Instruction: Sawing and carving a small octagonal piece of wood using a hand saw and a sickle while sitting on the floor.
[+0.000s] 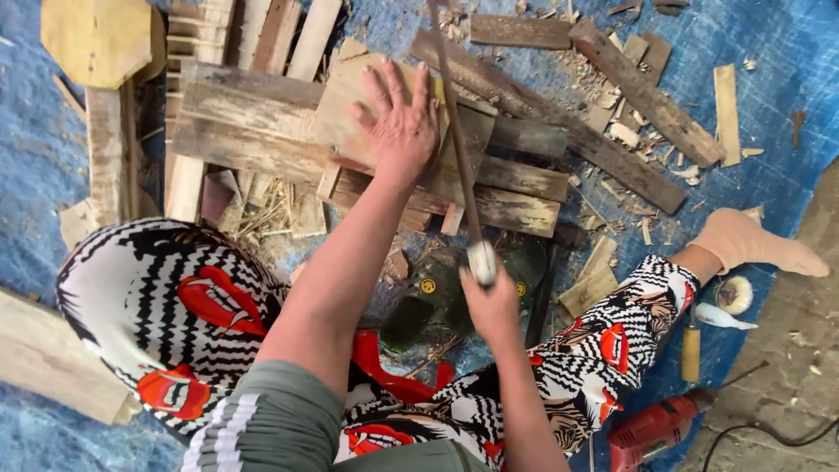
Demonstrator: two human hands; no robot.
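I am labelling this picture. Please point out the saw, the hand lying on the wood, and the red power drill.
saw (456,140): head view, middle of the blade.
left hand (402,127): head view, back of the hand.
red power drill (651,428): head view, its red body.

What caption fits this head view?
Left hand pressed flat on a plywood piece atop stacked planks; right hand grips a handsaw.
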